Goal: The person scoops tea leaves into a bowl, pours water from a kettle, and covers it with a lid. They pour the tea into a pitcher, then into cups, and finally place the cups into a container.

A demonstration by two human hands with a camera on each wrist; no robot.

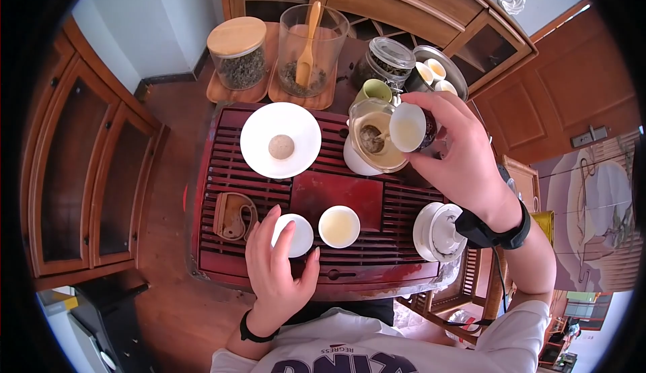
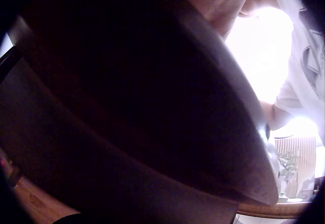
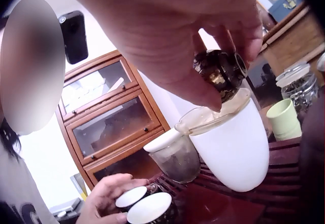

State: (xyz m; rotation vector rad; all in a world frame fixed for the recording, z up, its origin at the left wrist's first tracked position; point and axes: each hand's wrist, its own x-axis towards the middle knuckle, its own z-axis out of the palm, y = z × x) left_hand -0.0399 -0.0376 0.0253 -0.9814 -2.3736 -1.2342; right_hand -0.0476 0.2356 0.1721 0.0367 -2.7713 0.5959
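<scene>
My right hand (image 1: 464,147) pinches a small cup (image 1: 408,128), white inside, tilted over a clear glass vessel (image 1: 390,161) set in a white holder (image 1: 362,164). In the right wrist view this cup (image 3: 218,74) has a dark patterned outside and hangs just above the glass rim. My left hand (image 1: 279,268) has fingers and thumb around a small white-lined cup (image 1: 296,237). Beside that cup stands another (image 1: 339,227) with pale yellow liquid. The left wrist view is mostly dark and hides my left hand's hold.
On the slatted red tray (image 1: 336,188) are a white bowl (image 1: 280,124) with a round brown centre, a brown holder (image 1: 232,215) and a lidded white cup (image 1: 444,231). Behind stand a wooden-lidded jar (image 1: 242,66), a glass with a scoop (image 1: 288,43), a clamp jar (image 1: 387,63), a green cup (image 1: 377,90) and a metal bowl (image 1: 457,70).
</scene>
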